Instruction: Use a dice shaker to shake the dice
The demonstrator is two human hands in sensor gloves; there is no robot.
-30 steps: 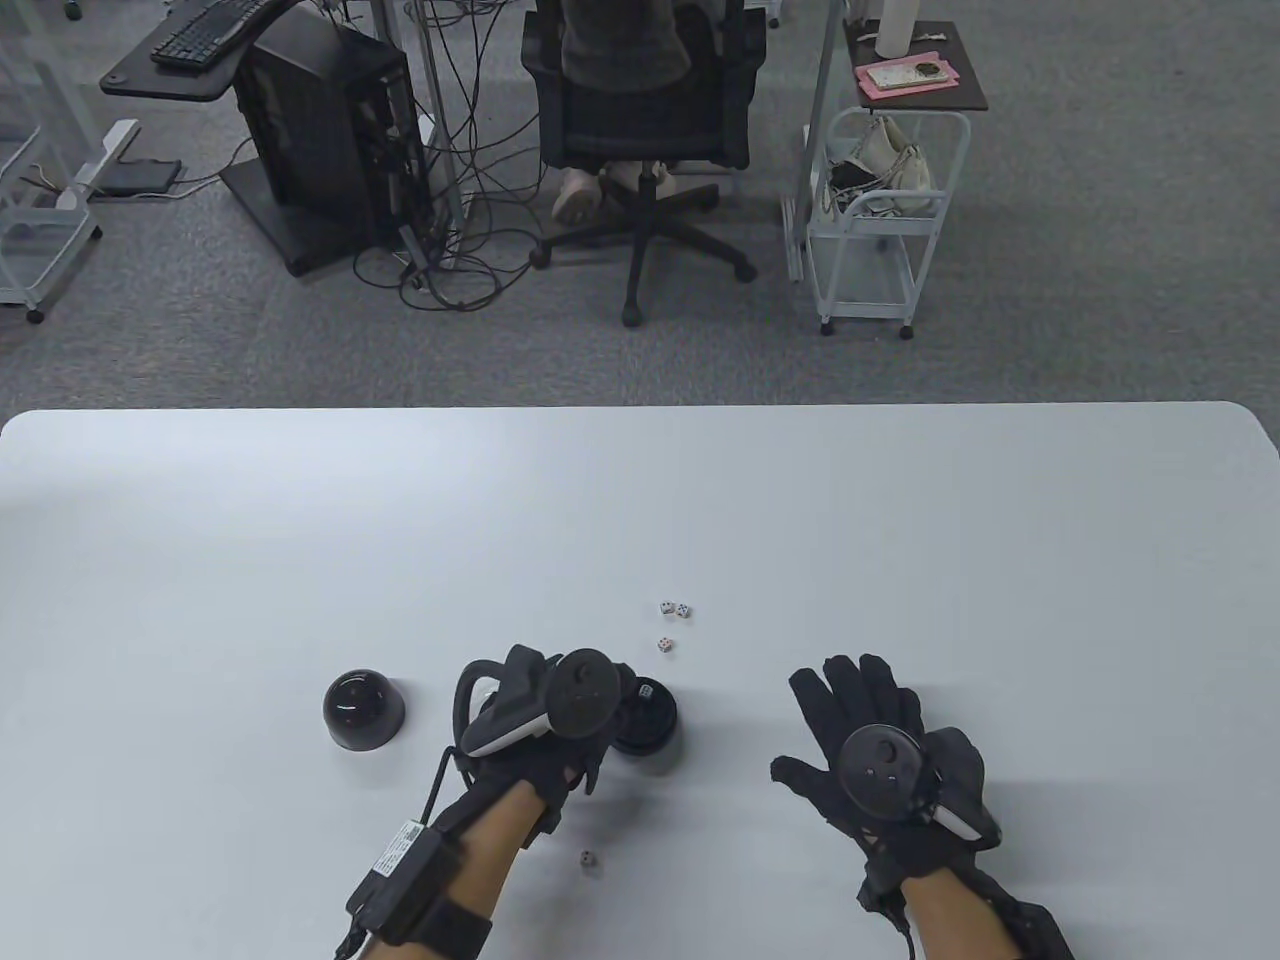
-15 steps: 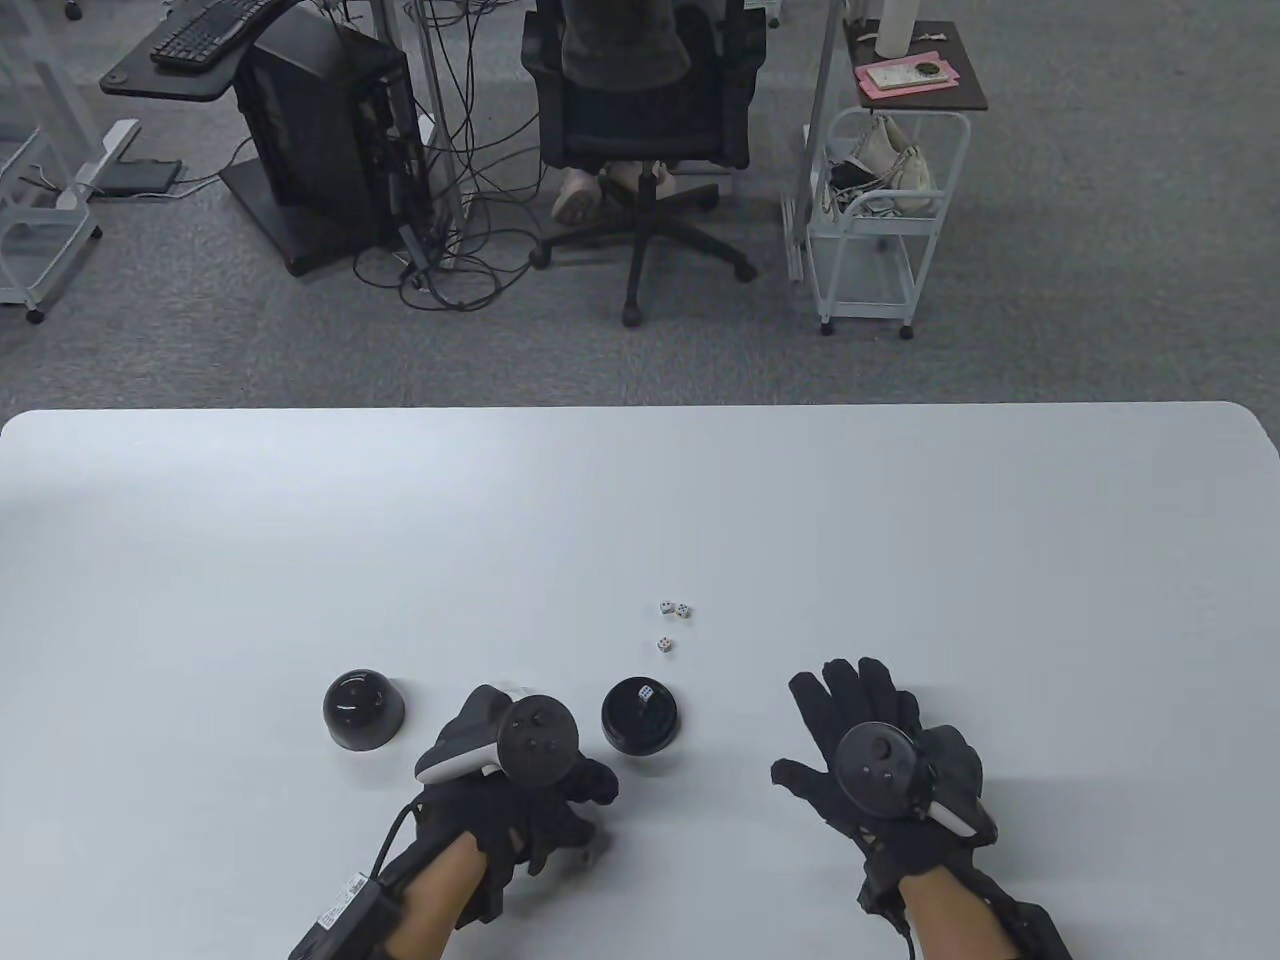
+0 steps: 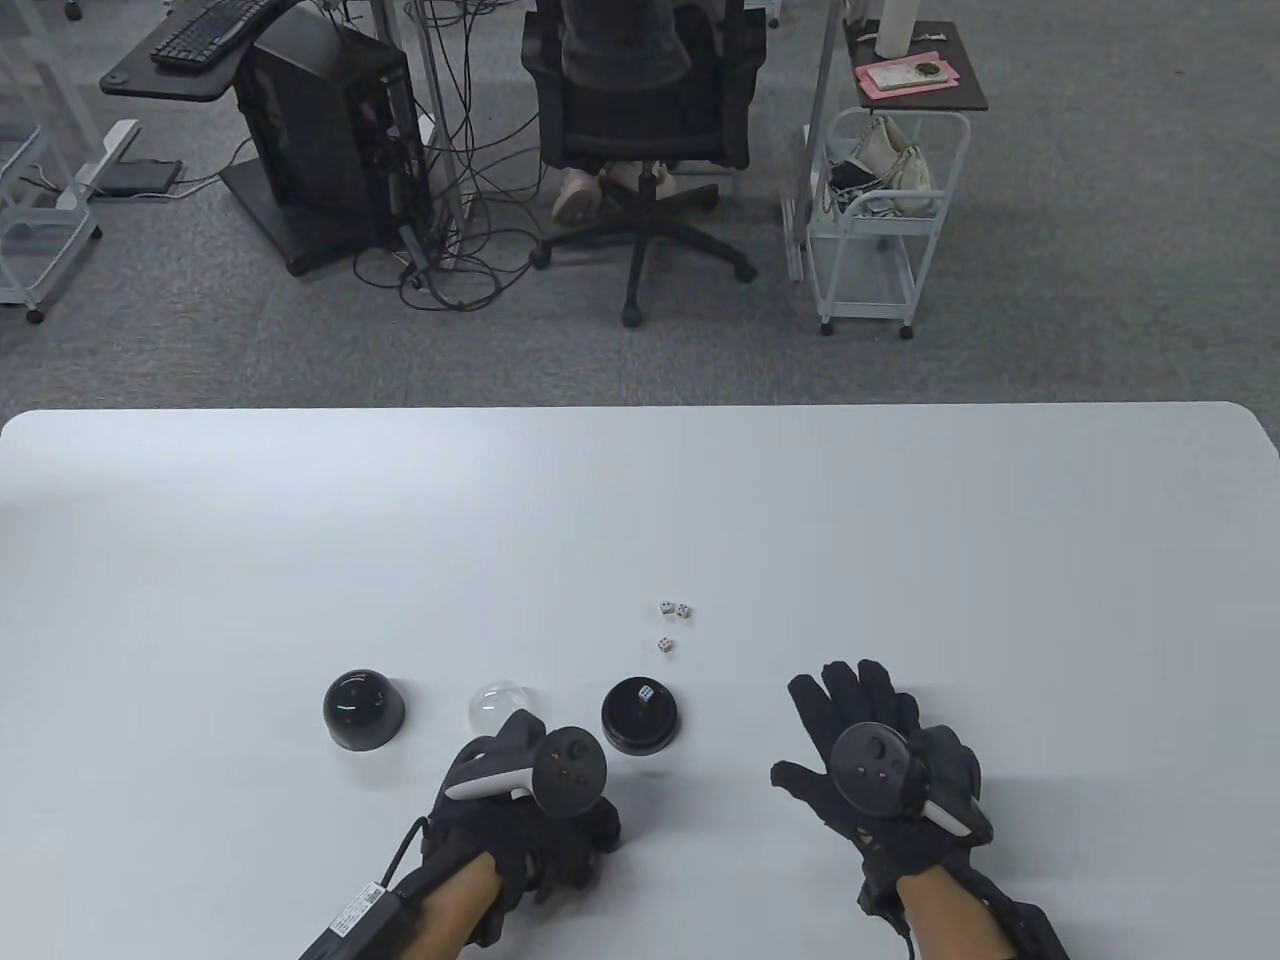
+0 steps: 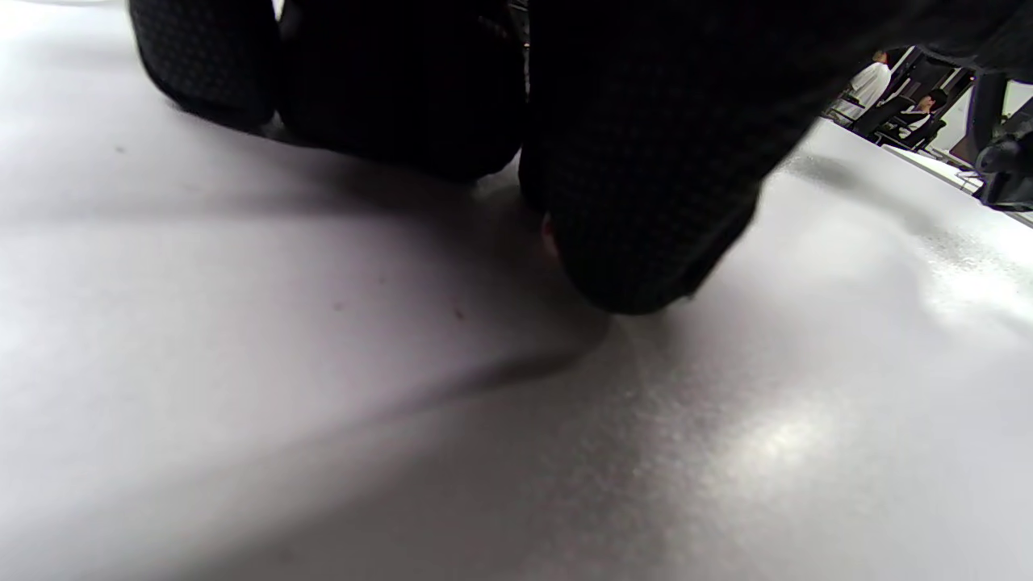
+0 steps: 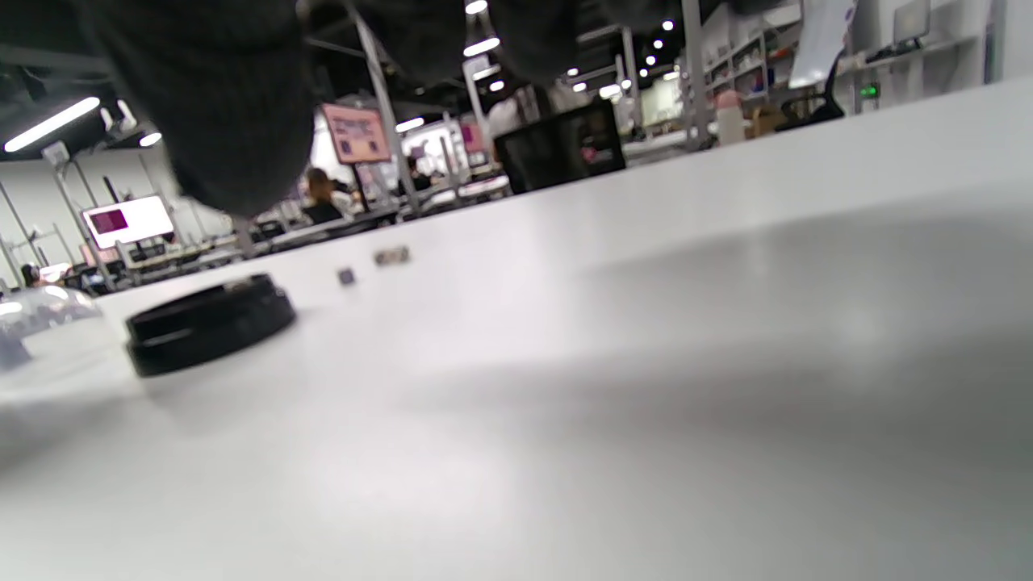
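Just ahead and right of the left hand (image 3: 525,800) stands the black shaker base (image 3: 640,715) with one die (image 3: 646,692) inside it. That hand's fingers (image 4: 646,202) curl down onto the white surface (image 3: 640,520); whether they pinch anything cannot be told. A clear dome (image 3: 497,705) sits just beyond its knuckles, a black dome cover (image 3: 364,708) further left. The right hand (image 3: 885,775) lies flat, fingers spread, holding nothing, well right of the base. Three loose dice (image 3: 672,622) lie beyond the base, between both hands.
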